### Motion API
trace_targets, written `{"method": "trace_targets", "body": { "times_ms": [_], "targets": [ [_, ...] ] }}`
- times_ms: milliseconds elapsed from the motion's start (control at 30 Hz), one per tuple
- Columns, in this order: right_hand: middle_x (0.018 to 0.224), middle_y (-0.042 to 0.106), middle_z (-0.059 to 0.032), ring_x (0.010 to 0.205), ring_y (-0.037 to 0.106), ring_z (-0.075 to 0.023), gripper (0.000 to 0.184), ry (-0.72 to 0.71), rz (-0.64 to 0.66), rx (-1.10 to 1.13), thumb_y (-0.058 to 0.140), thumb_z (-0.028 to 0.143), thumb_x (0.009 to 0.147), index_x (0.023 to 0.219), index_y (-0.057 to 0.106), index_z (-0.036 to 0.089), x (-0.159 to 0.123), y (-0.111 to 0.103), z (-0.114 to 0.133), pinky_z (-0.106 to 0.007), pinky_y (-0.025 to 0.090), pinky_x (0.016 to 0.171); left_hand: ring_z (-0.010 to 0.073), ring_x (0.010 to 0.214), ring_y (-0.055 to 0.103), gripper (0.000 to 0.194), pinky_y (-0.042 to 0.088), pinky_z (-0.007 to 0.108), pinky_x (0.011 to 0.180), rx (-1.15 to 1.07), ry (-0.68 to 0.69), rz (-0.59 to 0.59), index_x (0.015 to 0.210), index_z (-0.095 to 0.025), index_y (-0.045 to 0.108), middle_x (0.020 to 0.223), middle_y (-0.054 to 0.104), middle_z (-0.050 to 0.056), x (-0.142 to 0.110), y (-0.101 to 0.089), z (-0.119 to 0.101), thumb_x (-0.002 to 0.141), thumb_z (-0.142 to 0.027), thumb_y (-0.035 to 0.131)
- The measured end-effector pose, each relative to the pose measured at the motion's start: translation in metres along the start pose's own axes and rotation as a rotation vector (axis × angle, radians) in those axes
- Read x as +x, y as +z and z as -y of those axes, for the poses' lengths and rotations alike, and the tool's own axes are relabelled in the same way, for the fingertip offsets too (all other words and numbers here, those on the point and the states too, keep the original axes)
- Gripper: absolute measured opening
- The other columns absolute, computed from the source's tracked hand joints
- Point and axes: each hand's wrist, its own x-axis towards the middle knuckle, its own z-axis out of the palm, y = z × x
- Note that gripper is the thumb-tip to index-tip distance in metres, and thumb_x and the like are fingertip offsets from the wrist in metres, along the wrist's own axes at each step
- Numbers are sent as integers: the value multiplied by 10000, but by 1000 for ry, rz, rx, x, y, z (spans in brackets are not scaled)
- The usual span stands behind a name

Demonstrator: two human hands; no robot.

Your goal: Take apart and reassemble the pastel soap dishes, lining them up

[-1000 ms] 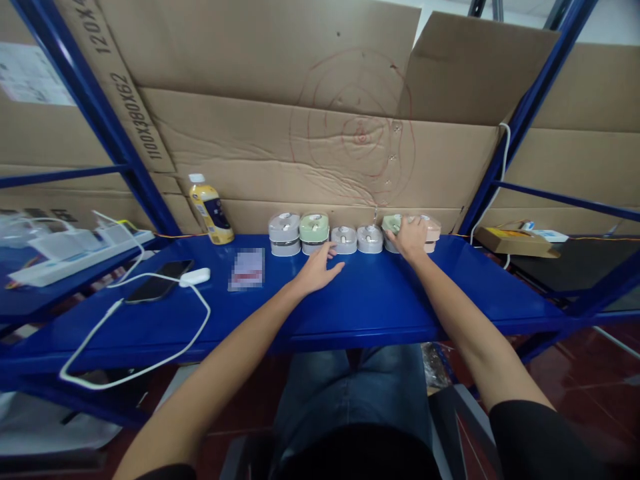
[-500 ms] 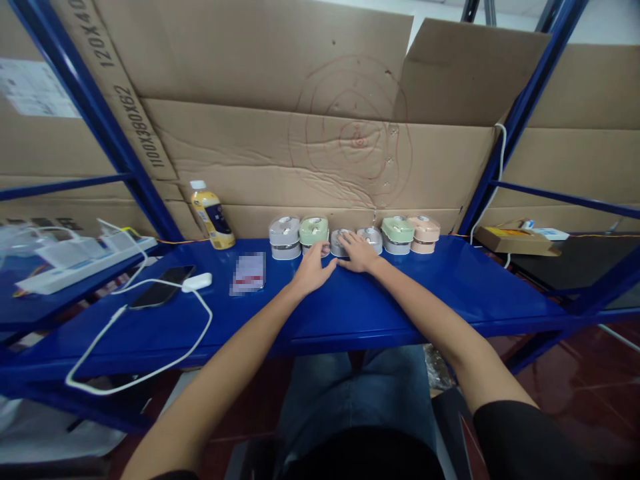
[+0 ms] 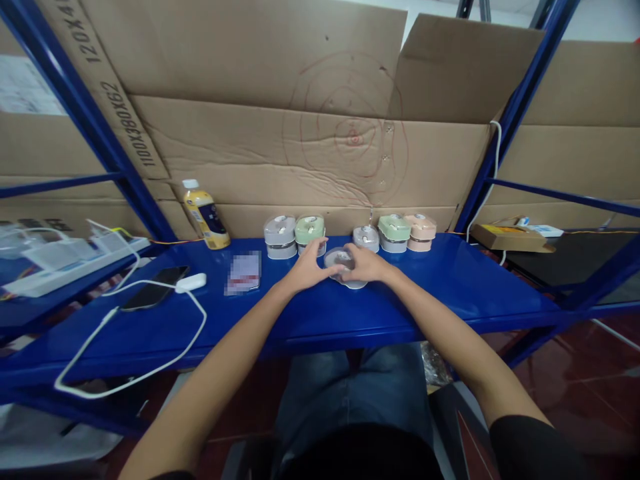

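Note:
A small grey round container with a clear top is in front of the row, near the middle of the blue shelf. My right hand is closed around its right side, fingers over the top. Whether its lid is seated or lifted I cannot tell. My left hand is open at its left, thumb stretched to the container's near side and fingers pointing up. Behind stand a grey two-tier container and a green one, then another small grey one, a green-lidded one and a pink one.
A yellow bottle stands at the back left. Near it lie a blurred card, a black phone and a white cable. A cardboard wall rises behind, with blue posts at the sides.
My right hand has gone from the right-hand containers to a small grey one, which has come forward out of the row. My left hand has stayed nearly in place.

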Motion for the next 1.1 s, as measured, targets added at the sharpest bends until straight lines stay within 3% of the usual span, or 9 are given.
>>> {"method": "trace_targets", "body": {
  "times_ms": [100,167,233,367,433,567,800,933,1100],
  "targets": [
    [1525,569,-152,1393,564,-341,928,-223,51,283,883,496,678,1477,510,209,-4,-20,-25,-493,456,1167,412,1499,435,1234,379,562,1232,-22,-7,171,1589,-156,335,1640,388,249,-3,-3,-3,609,-611,930],
    [1535,563,-126,1402,555,-327,927,-208,5,428,888,504,679,1483,514,233,-9,-36,-42,-491,452,1177,419,1507,424,1284,362,572,1241,-25,-1,231,1618,-168,316,1657,374,241,-4,-4,-5,590,-613,943],
    [1538,557,-132,1392,560,-329,917,-118,-104,506,887,503,688,1480,521,222,-13,-49,-58,-488,463,1169,406,1480,464,1184,361,569,1240,-14,37,299,1592,-204,405,1618,450,204,-4,-4,-8,611,-599,939],
    [1441,622,-159,1305,614,-339,856,91,-288,553,886,490,703,1439,567,190,-17,-56,-81,-496,511,1118,357,1334,600,661,434,530,1183,35,140,423,1285,-271,741,1451,594,125,-5,-3,-13,719,-582,881],
    [1353,671,-153,1204,664,-320,839,156,-324,560,890,496,707,1424,581,191,-17,-53,-87,-492,543,1073,347,1306,617,507,454,523,1163,46,141,422,1188,-283,798,1413,605,117,-6,-3,-14,791,-597,820],
    [1174,727,-113,934,724,-237,893,204,-335,643,894,527,704,1460,542,209,-14,-44,-95,-444,618,918,378,1388,548,489,410,549,1207,54,78,309,1165,-258,817,1378,632,129,-4,-1,-13,872,-636,712],
    [1033,726,-69,847,731,-191,742,175,-434,786,795,629,801,1384,563,232,-5,-38,-104,-306,634,733,367,1433,500,532,410,553,1209,84,-98,-172,1207,-200,774,1419,586,151,3,-11,-6,956,-620,565],
    [1041,719,-74,878,737,-205,684,155,-443,802,761,635,826,1353,581,237,-4,-37,-101,-318,637,764,335,1347,584,537,438,516,1188,54,30,-8,1231,-218,733,1374,626,127,0,-12,-15,852,-598,732],
    [1247,689,-112,1126,698,-279,831,58,-360,641,859,551,715,1418,564,220,-11,-38,-87,-447,592,992,356,1339,601,806,454,520,1173,68,43,213,1378,-215,603,1418,644,126,-7,0,-28,715,-589,868]
  ]
}}
